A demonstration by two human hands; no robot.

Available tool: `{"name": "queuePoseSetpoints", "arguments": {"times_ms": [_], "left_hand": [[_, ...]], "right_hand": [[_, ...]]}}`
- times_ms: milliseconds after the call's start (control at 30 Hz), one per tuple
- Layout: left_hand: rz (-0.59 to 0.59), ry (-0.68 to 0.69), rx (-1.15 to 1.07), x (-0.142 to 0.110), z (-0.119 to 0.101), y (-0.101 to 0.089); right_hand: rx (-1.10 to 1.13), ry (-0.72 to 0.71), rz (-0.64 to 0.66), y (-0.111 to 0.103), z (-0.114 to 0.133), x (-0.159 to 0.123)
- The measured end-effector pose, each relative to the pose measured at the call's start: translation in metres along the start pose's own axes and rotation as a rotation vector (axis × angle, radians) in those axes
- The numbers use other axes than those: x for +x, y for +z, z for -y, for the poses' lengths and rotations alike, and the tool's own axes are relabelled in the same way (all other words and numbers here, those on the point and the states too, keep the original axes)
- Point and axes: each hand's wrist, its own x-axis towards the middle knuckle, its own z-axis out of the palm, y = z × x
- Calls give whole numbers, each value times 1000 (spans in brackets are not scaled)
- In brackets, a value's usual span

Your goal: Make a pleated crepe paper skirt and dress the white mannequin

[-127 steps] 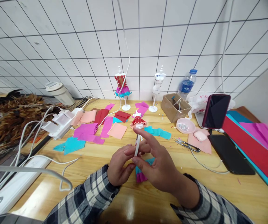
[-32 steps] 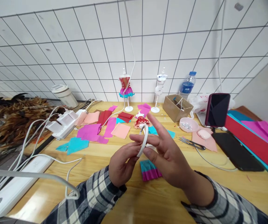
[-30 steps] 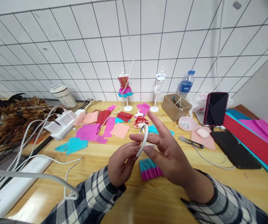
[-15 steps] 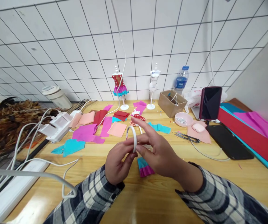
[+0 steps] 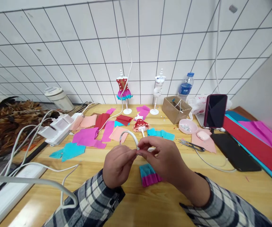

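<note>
A thin roll of white tape (image 5: pixel 131 135) stands on edge between my hands, above the table. My left hand (image 5: pixel 117 165) is closed around its lower part, with the thumb along the near side. My right hand (image 5: pixel 163 156) is closed in a pinch at the right side of the roll, fingertips meeting the left fingers; the exact spot it grips is partly hidden. Under my right hand lies a pleated turquoise and magenta crepe paper piece (image 5: pixel 149 175). Just beyond the hands, a small white dress form in a red ruffled skirt (image 5: pixel 140 126) lies on the table.
Two dress forms stand behind, one in a red and magenta dress (image 5: pixel 124 90), one white (image 5: pixel 159 86). Paper scraps (image 5: pixel 86 137) lie left; thread snips (image 5: pixel 191 145), a pink bead dish (image 5: pixel 188 126), a cardboard box (image 5: pixel 176 110) and a phone (image 5: pixel 215 110) right. Cables (image 5: pixel 65 186) loop at left.
My right hand's raised fingers have folded down into a pinch at the roll. The tape roll has tilted to the left, and the view has shifted slightly.
</note>
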Motion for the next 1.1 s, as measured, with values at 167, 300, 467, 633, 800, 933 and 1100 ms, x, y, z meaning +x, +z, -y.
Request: {"name": "queuePoseSetpoints", "arguments": {"times_ms": [167, 300, 467, 633, 800, 933, 1100], "left_hand": [[28, -164, 45, -1, -1, 3], [-6, -268, -14, -2, -4, 3], [-22, -292, -25, -3, -5, 3], [-72, -275, 61, -1, -3, 5], [-92, -294, 99, 1, -1, 8], [-148, -419, -8, 4, -7, 8], [-207, -592, -171, 2, -11, 18]], "right_hand": [[-103, 2, -12, -8, -5, 6], [-181, -110, -58, -1, -14, 4], [-258, -140, -132, 14, -24, -3], [-208, -93, -117, 18, -25, -5], [-213, -43, -121, 19, -23, -3], [-240, -173, -128, 22, -21, -4], [-393, -458, -127, 27, -21, -15]]}}
